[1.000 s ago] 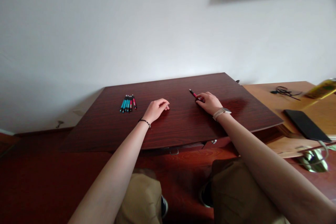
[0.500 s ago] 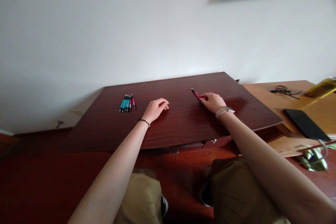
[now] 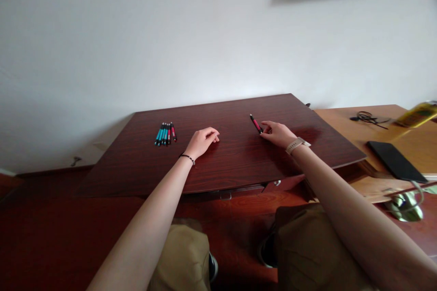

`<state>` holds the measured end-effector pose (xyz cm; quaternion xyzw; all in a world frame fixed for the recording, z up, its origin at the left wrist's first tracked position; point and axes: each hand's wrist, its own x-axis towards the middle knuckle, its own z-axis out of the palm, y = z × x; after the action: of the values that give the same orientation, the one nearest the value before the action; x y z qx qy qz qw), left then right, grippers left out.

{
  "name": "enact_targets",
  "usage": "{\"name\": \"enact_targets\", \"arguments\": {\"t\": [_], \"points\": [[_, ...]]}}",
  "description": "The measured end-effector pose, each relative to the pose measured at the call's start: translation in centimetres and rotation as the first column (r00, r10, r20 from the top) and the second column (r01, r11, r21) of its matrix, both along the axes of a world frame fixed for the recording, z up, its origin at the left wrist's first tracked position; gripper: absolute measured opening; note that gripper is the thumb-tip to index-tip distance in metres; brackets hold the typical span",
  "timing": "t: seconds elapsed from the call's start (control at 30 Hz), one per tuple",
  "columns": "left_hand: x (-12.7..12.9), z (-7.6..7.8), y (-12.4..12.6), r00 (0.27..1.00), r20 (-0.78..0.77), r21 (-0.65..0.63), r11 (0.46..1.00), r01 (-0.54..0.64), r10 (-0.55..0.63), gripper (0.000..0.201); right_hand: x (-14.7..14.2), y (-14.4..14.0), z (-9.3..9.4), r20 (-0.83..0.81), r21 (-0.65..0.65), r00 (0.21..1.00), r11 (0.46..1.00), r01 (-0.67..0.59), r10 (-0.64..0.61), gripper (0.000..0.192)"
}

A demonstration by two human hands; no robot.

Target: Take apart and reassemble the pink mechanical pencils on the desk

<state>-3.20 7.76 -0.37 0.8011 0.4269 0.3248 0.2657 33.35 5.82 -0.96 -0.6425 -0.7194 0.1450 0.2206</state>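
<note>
2 bare hands are resting on a dark red-brown wooden board (image 3: 232,163) that is lying across a low piece of furniture. The right hand (image 3: 280,134) is lying palm down near the board's far right part, its fingertips (image 3: 264,132) touching the near end of a red pen (image 3: 256,123); the fingers are loosely curled and reaching toward the pen rather than wrapping it, and whether they are actually pinching it cannot be told at this size. The pen is lying flat on the board, angled away and to the left from the hand, with its dark tip pointing toward the wall. A pale watch (image 3: 298,144) is sitting on the right wrist.

The left hand (image 3: 203,141) is resting near the middle of the board, fingers curled under in a loose fist and holding nothing, with a thin dark bracelet (image 3: 188,158) on the wrist. Well apart from it, to the left and a little farther back, a row of pens (image 3: 165,133) is lying side by side (mostly teal, with red ones at the right end), touching one another.

To the right, a lighter wooden surface (image 3: 344,120) is carrying a black tablet-like slab (image 3: 392,161), a tangle of black cable (image 3: 367,117) and a yellowish bottle (image 3: 418,114) at the frame's edge. Khaki trousers (image 3: 184,259) are showing below the arms.
</note>
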Motion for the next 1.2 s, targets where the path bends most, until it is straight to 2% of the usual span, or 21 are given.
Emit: {"name": "enact_targets", "arguments": {"t": [0.2,0.43,1.2], "points": [[0.0,0.0,0.1,1.000,-0.001,0.004,1.000,0.005,-0.005,0.025,-0.6,0.4,-0.3,-0.037,0.010,0.999,1.000,-0.005,0.005,0.051],[0.1,0.0,0.0,1.000,0.002,-0.004,1.000,0.006,-0.006,0.025,-1.2,0.6,-0.2,-0.012,0.014,1.000,1.000,-0.010,0.011,0.038],[0.1,0.0,-0.1,1.000,0.001,-0.011,1.000,0.007,-0.007,0.026,-1.0,1.3,-0.4,-0.007,0.006,1.000,1.000,-0.026,0.026,0.041]]}}
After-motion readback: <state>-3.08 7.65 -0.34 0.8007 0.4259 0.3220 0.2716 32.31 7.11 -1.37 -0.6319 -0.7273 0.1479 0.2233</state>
